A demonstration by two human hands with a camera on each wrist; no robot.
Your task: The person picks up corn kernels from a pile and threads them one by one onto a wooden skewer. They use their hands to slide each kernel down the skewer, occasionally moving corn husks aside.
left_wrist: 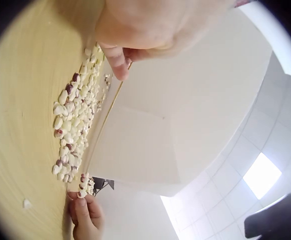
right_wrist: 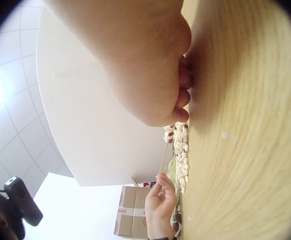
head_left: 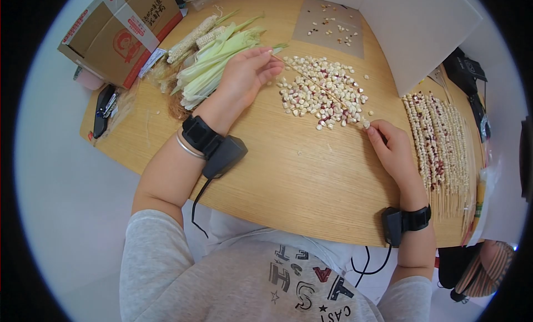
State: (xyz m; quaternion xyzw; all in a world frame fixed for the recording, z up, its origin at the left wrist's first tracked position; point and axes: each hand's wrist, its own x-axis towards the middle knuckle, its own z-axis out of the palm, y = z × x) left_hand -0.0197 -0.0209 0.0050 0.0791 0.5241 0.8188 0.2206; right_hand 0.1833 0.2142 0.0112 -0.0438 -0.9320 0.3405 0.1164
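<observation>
A thin wooden skewer (head_left: 321, 89) slants over the heap of loose corn kernels (head_left: 311, 97), mostly cream with some dark red ones. My left hand (head_left: 247, 75) pinches its far end between thumb and fingers. At the lower end, a few threaded kernels (left_wrist: 86, 184) sit close together on the skewer. There my right hand (head_left: 395, 150) pinches the outermost kernels between thumb and forefinger, low over the table. In the right wrist view, the right hand's own fingertips are mostly hidden behind its palm.
Corn cobs and green husks (head_left: 219, 56) lie at the back left beside a cardboard box (head_left: 119, 33) and a black stapler (head_left: 104, 111). Several skewers full of kernels (head_left: 436, 139) lie at the right. A grey sheet (head_left: 327, 31) with scattered kernels lies behind; a white panel (head_left: 416, 33) stands at the right.
</observation>
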